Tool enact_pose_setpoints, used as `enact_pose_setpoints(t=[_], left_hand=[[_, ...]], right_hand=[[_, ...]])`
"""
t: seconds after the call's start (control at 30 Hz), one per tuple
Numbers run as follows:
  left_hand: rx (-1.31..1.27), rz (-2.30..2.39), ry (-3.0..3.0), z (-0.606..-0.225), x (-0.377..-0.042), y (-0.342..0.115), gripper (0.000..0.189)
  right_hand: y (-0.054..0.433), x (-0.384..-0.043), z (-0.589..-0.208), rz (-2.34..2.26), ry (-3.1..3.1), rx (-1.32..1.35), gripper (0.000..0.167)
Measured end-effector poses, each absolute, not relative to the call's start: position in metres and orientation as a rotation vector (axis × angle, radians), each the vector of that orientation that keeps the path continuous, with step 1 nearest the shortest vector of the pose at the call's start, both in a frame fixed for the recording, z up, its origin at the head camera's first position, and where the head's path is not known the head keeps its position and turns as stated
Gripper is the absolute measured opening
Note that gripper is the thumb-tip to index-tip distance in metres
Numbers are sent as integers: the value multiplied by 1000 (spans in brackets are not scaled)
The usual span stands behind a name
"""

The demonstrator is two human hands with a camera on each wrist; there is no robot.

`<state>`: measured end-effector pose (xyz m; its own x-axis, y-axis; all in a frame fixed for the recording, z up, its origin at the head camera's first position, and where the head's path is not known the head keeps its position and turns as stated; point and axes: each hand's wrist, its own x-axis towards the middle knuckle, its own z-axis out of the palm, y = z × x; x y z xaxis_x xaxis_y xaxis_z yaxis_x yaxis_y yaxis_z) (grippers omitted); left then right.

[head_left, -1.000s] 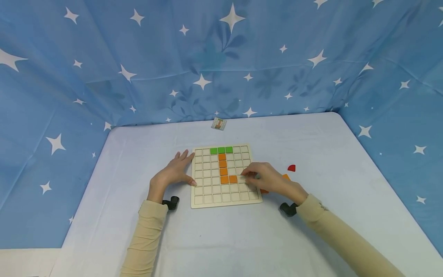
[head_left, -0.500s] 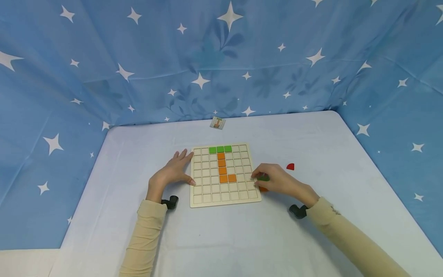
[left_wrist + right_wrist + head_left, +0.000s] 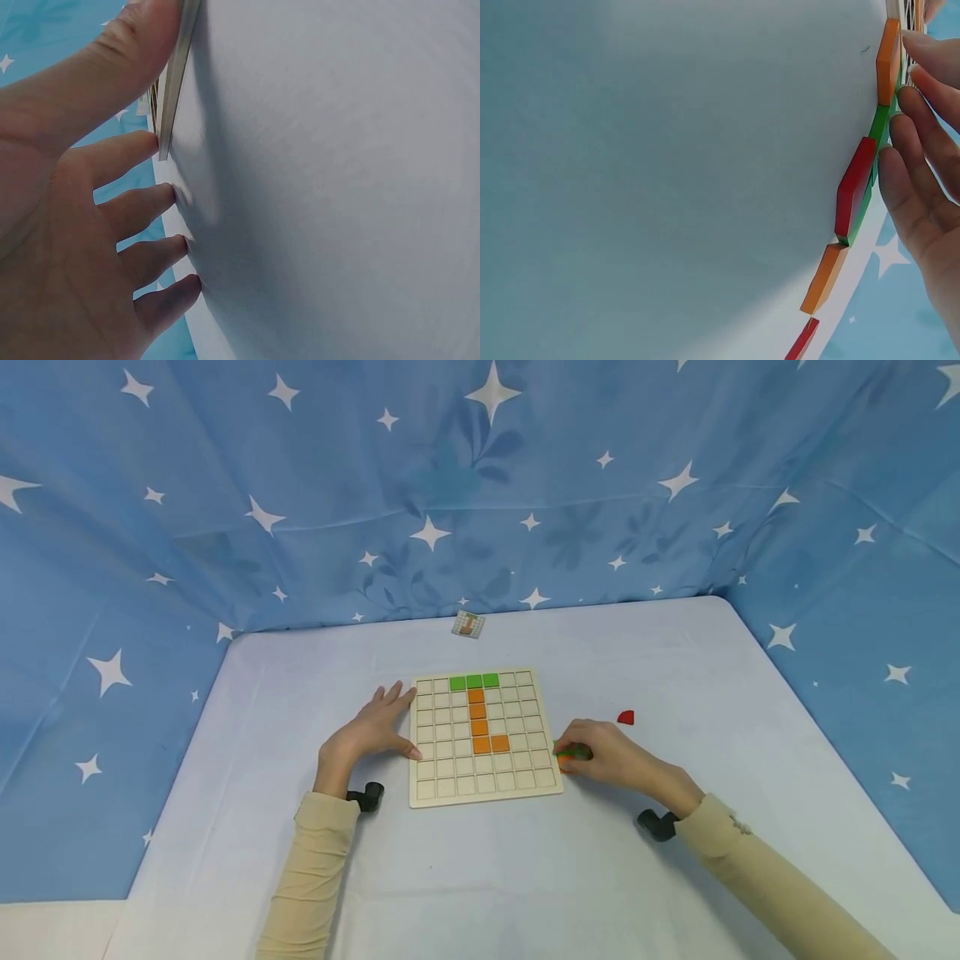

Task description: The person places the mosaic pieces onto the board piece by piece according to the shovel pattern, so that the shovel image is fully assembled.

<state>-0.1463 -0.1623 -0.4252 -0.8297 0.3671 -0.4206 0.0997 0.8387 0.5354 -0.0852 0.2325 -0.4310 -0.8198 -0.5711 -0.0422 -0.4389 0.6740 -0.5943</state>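
Observation:
A pale square grid board (image 3: pixel 444 788) lies on the table. Three green square tiles (image 3: pixel 474 682) fill part of its far row; several orange square tiles (image 3: pixel 478 727) run down from them, with one more at the right of the lowest. My left hand (image 3: pixel 371 727) is spread at the board's left edge, thumb and index finger touching it. Just right of the board, my right hand (image 3: pixel 611 753) is over loose green tiles (image 3: pixel 576 752) and an orange tile (image 3: pixel 888 64). In the right wrist view its thumb and fingers stand apart beside them, with nothing visibly pinched.
A small picture card (image 3: pixel 468 625) lies near the table's far edge. A red quarter-round piece (image 3: pixel 626 717) sits beyond my right hand. In the right wrist view, a red piece (image 3: pixel 853 191) and another orange piece (image 3: pixel 825 279) lie nearby. Blue star-print cloth (image 3: pixel 480 485) surrounds the table.
My right hand has moved right, from over the board's grid to the loose tiles beside its right edge. The left hand stays at the board's left edge.

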Motion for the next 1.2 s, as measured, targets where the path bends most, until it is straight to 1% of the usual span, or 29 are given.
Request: enact_pose_setpoints(t=[0.7,1.2], left_hand=[[355,688,2497,-423,-145,-162,116],[335,709,2492,-424,-146,-162,116]], right_hand=[[236,-73,-428,-762,2677,-837,23],[237,-73,-429,-859,2628,-832,16]])
